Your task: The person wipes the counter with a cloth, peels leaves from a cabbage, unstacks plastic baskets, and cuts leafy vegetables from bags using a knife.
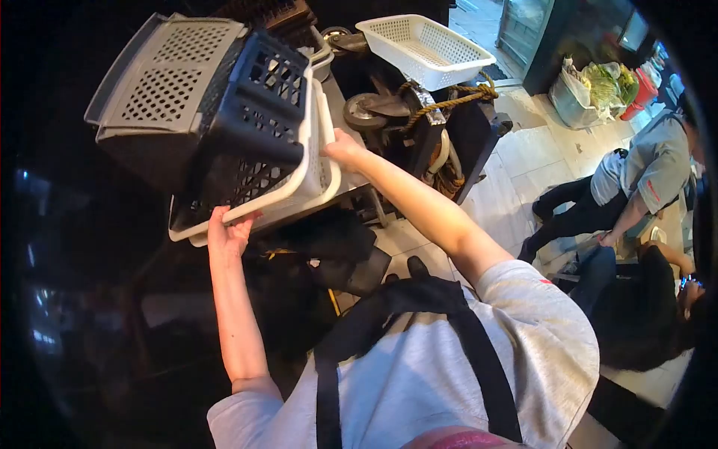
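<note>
My left hand (229, 233) is closed on the near lower rim of a white plastic basket (280, 196). My right hand (342, 148) is wrapped round the rim at the right side of the same basket stack; its fingertips are partly hidden. At least two white rims lie close together there. A black plastic basket (262, 93) with cut-out slots sits tilted inside the white one. Against its left side leans a grey perforated basket (164, 82). Beneath the stack, part of a pale metal surface (338, 105) shows.
A white perforated basket (426, 49) rests on a folded cart with caster wheels (366, 112) and a rope (460, 99). Farther right, a bin of greens (594, 90) stands on the tiled floor (523, 150). One person (643, 161) bends near another, seated person (632, 299).
</note>
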### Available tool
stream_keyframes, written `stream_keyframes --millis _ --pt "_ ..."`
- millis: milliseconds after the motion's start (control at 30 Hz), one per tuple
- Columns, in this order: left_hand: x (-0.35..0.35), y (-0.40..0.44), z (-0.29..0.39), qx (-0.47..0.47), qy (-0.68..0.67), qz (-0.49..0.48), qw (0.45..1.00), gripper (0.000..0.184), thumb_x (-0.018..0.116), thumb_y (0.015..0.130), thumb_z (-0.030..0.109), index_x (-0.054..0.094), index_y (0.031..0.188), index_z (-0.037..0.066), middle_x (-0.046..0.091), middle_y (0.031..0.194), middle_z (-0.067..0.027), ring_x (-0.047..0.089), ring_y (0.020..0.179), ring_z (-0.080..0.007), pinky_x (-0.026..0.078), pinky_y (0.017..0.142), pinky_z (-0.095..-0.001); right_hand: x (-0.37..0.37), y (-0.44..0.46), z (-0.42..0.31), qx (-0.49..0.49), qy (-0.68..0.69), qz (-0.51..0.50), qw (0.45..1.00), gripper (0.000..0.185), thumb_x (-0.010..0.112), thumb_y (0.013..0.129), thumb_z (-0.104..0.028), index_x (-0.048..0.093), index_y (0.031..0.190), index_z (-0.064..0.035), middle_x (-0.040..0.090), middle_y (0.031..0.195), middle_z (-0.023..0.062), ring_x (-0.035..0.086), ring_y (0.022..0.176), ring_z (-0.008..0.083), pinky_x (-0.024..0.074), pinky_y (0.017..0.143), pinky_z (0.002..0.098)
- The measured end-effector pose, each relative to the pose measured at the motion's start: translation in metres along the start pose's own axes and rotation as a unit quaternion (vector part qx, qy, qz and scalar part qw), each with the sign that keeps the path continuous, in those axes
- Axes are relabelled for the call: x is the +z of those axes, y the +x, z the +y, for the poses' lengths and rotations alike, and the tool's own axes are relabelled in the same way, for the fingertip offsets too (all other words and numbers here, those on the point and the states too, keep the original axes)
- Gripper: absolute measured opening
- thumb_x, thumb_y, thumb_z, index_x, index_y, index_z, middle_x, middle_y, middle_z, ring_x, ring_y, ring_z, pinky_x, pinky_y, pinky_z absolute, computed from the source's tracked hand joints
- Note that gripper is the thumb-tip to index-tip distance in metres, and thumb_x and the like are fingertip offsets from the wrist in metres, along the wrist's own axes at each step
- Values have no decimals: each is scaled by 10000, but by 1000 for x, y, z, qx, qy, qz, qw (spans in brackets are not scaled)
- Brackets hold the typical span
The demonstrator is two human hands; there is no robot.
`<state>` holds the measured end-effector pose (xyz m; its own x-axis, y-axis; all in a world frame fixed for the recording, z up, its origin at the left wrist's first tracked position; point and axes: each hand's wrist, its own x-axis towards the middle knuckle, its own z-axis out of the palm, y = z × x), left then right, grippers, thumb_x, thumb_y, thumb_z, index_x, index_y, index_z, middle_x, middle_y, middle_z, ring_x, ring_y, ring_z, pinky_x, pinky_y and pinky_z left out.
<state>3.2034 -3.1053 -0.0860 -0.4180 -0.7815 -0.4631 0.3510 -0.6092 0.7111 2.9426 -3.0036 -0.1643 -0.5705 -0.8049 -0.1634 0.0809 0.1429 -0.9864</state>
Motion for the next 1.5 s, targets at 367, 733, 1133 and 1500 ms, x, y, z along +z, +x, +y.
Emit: stream_keyframes --millis 367,733,1133,1500 --pt "12 -66 60 86 69 -68 992 162 512 778 76 484 914 -7 533 902 -133 570 756 -256 550 587 -368 -12 -95 15 -38 213 63 974 515 460 586 134 441 1091 35 548 1014 147 535 949 263 433 845 348" --pt "29 -103 29 79 72 -25 994 110 501 771 32 435 817 -44 471 820 -148 570 752 -311 532 691 -524 -166 -295 51 -18 228 106 968 689 480 569 58 367 1241 -42 505 1062 89 509 947 212 424 837 317" --pt "-33 23 67 34 54 8 998 222 519 705 49 411 837 -93 441 965 -284 514 852 -460 513 760 -457 -189 -483 28 -27 169 314 934 675 499 548 -13 384 1213 -7 513 1079 92 498 994 182 396 867 285" --pt "-49 196 85 -68 -69 -49 994 507 535 676 132 398 1110 -90 451 1087 -274 452 1026 -453 425 871 -481 -136 -447 26 57 -13 525 849 672 420 557 106 405 1219 -12 525 1097 114 504 1015 211 362 882 267"
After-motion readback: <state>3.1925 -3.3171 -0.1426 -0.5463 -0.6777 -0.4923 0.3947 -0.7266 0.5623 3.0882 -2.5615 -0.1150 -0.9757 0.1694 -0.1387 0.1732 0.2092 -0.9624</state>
